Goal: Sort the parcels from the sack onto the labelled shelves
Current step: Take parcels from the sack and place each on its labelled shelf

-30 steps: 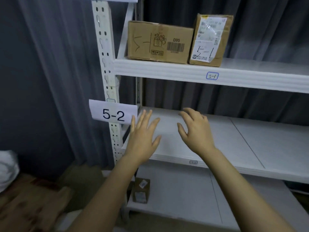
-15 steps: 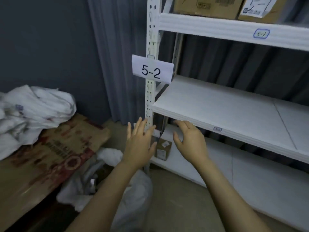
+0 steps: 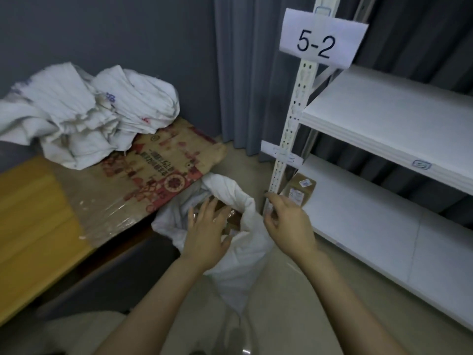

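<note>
I look down on a pale floor [image 3: 281, 303] in a corner of grey wall [image 3: 102, 29] and grey curtain [image 3: 243, 73]. One white rack [image 3: 289, 129] stands at the right with two shelves in view. The upper shelf [image 3: 384, 119] sits below one "5-2" label [image 3: 320, 39]. The lower shelf [image 3: 371, 226] carries one brown parcel [image 3: 299, 190] just beside the upright.

One open sack [image 3: 245, 254] sits on the floor at the rack's foot, with brown parcels [image 3: 231, 221] inside; I cannot count them. At the left, one yellow counter [image 3: 30, 206] bears one flattened carton [image 3: 163, 170] and a heap of crumpled white sacks [image 3: 84, 108].

My left grip [image 3: 207, 237] hovers over the sack's mouth, fingers spread. My right grip [image 3: 289, 224] is loosely curled at its rim; I cannot tell whether it pinches anything.
</note>
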